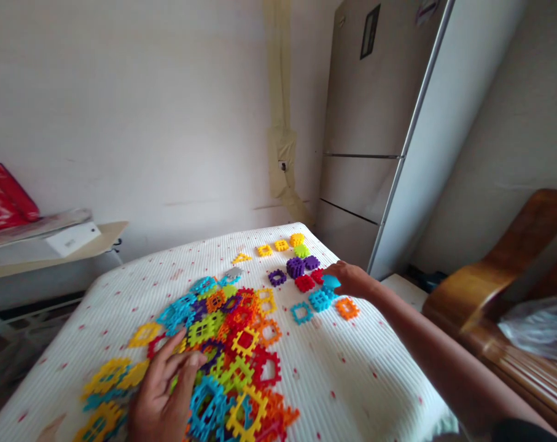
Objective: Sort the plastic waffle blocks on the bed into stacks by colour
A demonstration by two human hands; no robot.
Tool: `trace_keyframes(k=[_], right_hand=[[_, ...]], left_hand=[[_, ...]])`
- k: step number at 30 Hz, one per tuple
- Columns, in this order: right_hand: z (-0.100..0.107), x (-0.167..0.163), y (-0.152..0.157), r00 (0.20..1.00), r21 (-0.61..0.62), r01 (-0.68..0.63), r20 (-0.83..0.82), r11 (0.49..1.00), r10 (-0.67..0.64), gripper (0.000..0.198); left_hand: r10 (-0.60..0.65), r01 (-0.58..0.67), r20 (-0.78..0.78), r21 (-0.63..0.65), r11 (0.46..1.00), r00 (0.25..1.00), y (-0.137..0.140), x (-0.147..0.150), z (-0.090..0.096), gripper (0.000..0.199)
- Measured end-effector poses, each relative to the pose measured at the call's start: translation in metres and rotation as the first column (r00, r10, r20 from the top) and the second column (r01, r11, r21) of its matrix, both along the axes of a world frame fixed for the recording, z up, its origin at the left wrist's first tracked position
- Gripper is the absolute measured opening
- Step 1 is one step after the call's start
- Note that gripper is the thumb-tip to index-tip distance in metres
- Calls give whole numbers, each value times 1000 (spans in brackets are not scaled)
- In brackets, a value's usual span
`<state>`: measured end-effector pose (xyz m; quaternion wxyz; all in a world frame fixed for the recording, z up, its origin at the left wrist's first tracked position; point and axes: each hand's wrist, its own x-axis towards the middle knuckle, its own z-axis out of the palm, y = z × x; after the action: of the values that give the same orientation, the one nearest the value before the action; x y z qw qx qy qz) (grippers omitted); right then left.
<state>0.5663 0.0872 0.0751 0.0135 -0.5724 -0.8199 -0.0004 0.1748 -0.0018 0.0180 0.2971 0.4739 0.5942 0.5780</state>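
My right hand [350,280] reaches out to the sorted groups at the far right, with a light-blue plastic piece [331,282] at its fingertips. Just below it lie blue interlocking tiles [319,301], and an orange tile [347,309] is to their right. Red tiles [304,283] sit to the left of that hand. At the lower left, my left hand [164,393] hovers at the edge of a mixed heap of notched tiles [206,329], thumb and fingers apart, with nothing visible between them. Its palm side is partly hidden.
Purple tiles [295,266], a green tile [301,250] and yellow tiles [280,245] stand in groups toward the table's far corner. The table [347,374] has a white ribbed cover. A refrigerator [361,135] is behind, a wooden chair [499,264] at right.
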Motion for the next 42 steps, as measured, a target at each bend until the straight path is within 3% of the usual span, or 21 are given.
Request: trace_keyframes(k=[13,23,32,38,42], right_hand=[[-11,5,13,984,-94,46,175,994,-29,53],[-13,6,12,987,-96,36,160,995,-20,52],[-31,15,18,995,-80,-4,102,997,12,53],[-24,11,9,997,-9,-4,81,1000,5,58],[-16,-18,-8,984,125,-154,-70,980,164,46]], left_hand=[[5,-5,-20,-14,1000,1000,4,-6,-8,62],[-11,11,-15,16,1000,1000,3,-3,-5,57],[-51,59,-95,91,994,994,-1,-3,-7,53],[-62,71,-89,100,992,994,0,-1,-5,49],[2,4,-44,126,992,999,-4,0,5,45]])
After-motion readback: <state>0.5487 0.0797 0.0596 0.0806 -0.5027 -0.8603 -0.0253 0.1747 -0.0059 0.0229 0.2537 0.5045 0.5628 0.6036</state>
